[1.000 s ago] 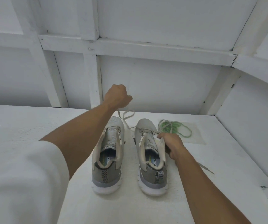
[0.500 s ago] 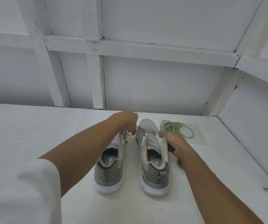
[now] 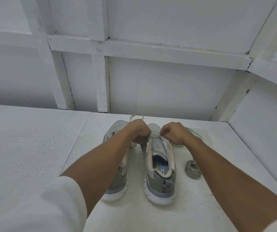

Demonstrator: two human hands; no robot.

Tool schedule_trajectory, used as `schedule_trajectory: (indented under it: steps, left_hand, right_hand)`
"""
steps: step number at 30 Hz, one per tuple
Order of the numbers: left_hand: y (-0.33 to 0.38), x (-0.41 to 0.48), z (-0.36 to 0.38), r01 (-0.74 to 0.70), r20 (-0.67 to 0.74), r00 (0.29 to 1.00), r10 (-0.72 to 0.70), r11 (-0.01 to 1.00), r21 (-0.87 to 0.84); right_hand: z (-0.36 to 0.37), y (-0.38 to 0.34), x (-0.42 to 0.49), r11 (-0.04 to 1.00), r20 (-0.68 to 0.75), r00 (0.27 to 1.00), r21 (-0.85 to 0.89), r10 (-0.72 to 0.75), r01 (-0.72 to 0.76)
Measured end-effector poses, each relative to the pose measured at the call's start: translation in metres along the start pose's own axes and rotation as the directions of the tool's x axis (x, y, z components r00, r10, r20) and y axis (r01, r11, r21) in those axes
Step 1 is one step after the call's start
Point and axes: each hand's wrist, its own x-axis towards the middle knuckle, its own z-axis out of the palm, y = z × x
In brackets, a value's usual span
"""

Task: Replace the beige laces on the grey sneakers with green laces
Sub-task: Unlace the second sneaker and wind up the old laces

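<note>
Mid-frame, left hand point(image 3: 140, 133) and right hand point(image 3: 173, 133) pinch the flat beige lace point(image 3: 154, 135) on the grey mesh sneaker point(image 3: 159, 164), seemingly unthreading it; next likely means pulling it clear

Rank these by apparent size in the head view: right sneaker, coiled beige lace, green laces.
1. right sneaker, clearly largest.
2. coiled beige lace.
3. green laces, unsure: the right hand hides most of them and they lie farther away.
</note>
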Motion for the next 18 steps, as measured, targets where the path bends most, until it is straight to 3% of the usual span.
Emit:
schedule_trajectory:
  steps: [3, 9, 14, 16, 18]
  left_hand:
    - [-0.001, 0.005, -0.002, 0.056, 0.056, 0.997, -0.053, 0.997, -0.045]
    - [-0.004, 0.01, 0.001, 0.09, 0.04, 0.995, -0.087, 0.993, -0.081]
    - [-0.005, 0.011, 0.001, 0.079, 0.023, 0.997, -0.077, 0.992, -0.102]
    - [-0.005, 0.011, 0.002, 0.068, 0.012, 0.998, -0.067, 0.992, -0.108]
    - [-0.005, 0.011, 0.002, 0.065, 0.013, 0.998, -0.064, 0.992, -0.109]
  right_hand:
    - [0.003, 0.002, 0.005, 0.997, -0.008, 1.0, -0.065, -0.029, 0.028]
    - [-0.011, 0.013, 0.007, 0.977, -0.027, 0.998, -0.208, -0.049, 0.042]
    - [-0.052, 0.033, 0.005, 0.958, -0.204, 0.975, -0.254, 0.082, -0.134]
    - [-0.058, 0.035, 0.005, 0.925, -0.175, 0.974, -0.326, 0.145, -0.196]
    - [-0.049, 0.027, 0.006, 0.905, -0.091, 0.987, -0.395, 0.13, -0.155]
